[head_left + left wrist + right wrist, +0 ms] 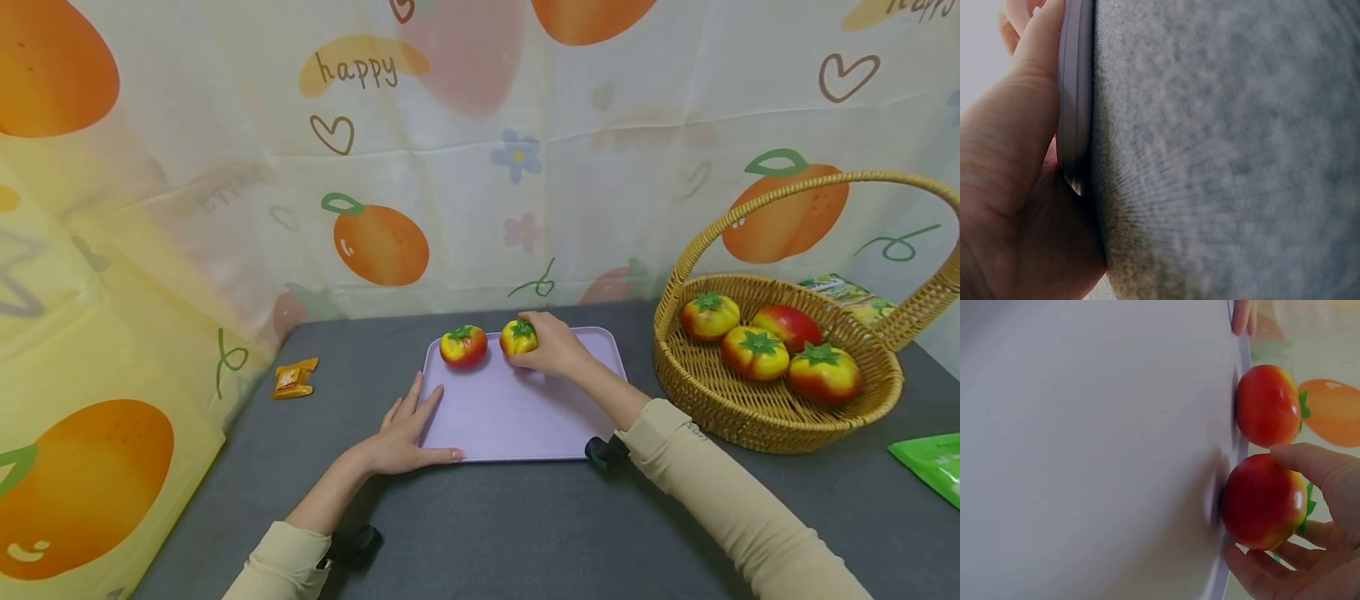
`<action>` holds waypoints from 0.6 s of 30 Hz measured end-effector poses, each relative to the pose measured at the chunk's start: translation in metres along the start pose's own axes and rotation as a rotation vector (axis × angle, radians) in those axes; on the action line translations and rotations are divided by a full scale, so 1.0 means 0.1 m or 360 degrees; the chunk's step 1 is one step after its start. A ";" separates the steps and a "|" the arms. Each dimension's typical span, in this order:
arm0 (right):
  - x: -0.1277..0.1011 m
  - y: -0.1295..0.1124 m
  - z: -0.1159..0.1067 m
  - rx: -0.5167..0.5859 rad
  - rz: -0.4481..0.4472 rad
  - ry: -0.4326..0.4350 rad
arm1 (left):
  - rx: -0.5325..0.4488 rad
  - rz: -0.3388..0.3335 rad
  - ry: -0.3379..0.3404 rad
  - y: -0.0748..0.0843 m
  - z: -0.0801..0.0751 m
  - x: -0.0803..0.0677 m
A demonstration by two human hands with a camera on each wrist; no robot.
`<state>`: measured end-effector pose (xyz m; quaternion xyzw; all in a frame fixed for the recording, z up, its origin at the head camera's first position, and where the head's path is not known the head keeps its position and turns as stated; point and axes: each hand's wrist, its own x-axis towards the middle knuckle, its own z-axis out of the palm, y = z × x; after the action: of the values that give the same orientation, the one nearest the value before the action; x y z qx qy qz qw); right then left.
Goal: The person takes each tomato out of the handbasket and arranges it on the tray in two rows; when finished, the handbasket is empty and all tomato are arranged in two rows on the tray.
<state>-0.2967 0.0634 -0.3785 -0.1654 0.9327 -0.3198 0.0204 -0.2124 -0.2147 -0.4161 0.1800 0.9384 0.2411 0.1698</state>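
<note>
Left hand (401, 437) is laid flat, fingers straight, against lilac tray (517, 417) near corner. Tomato (518, 337) is gripped by right hand (553, 346) at tray's far edge, just beside second tomato (463, 346). Wicker basket (750, 417) with four more is set to the right, clear of tray.

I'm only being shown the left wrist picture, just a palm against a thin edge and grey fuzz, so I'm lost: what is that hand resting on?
Observer: The left hand presses flat on the near left corner of a lilac tray, fingers straight, on a grey table.
Visitor: Is anything on the tray?
Observer: Two red and yellow toy tomatoes. One tomato sits free at the far edge.
Visitor: And the other?
Observer: The right hand has its grip curled round the second tomato, low on the tray.
Visitor: Any more of them?
Observer: Four pieces of toy fruit lie in a wicker basket to the right.
</note>
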 end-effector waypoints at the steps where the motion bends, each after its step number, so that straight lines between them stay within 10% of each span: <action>1: 0.00 0.00 0.00 0.0004 0.0006 -0.0004 | 0.0002 0.0001 0.0002 0.00 0.00 0.00; 18: -0.13 0.03 -0.08 0.0032 -0.0051 0.0053 | 0.0003 0.0021 0.0011 -0.02 0.01 0.01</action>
<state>-0.2866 0.0747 -0.3752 -0.1747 0.9269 -0.3321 0.0012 -0.2138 -0.2155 -0.4184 0.1854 0.9380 0.2419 0.1648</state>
